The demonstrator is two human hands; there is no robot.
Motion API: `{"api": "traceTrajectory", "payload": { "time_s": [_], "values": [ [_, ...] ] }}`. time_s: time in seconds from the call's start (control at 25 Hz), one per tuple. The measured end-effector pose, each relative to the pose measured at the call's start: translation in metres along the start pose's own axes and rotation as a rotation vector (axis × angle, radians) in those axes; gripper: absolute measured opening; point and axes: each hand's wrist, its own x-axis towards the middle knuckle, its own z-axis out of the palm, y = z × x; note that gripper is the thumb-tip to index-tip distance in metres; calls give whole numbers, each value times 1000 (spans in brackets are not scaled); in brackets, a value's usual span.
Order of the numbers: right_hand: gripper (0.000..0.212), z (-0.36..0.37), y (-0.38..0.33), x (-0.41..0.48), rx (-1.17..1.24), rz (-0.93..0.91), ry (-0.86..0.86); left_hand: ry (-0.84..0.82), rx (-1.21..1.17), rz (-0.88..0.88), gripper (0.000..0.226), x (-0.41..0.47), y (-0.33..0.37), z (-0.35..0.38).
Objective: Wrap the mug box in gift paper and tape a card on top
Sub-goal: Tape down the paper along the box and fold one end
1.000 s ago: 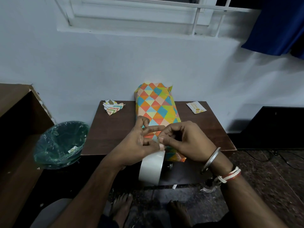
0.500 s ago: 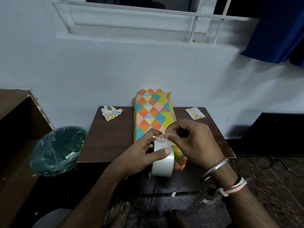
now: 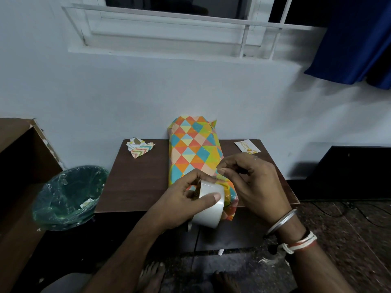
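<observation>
Two grips: left hand holds tape roll; right hand pinches faint tape end.

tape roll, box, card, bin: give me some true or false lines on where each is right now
1. The left hand grips the tape roll. True.
2. The card is taped on top of the wrapped box. False: it lies on the table, apart from the wrapped box, to its right.
3. The bin stands on the table. False: it sits off the table, to its left.
4. Paper scraps lie on the table left of the wrapped box. True.
</observation>
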Motion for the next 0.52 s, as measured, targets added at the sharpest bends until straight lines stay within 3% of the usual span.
{"api": "traceTrajectory", "payload": {
  "time_s": [0.08, 0.24, 0.4, 0.52],
  "values": [
    [8, 4, 4, -1, 32, 18, -23, -20, 7, -12, 37, 0, -1, -1],
    [8, 12, 10, -3, 176, 102, -105, -11, -32, -60, 61, 0, -2, -1],
    [6, 14, 10, 0, 260, 127, -222, -6, -21, -5, 76, 0, 1, -3],
    [13, 9, 11, 7, 345, 296, -334, -9, 18, 54, 86, 0, 2, -5]
  ]
}}
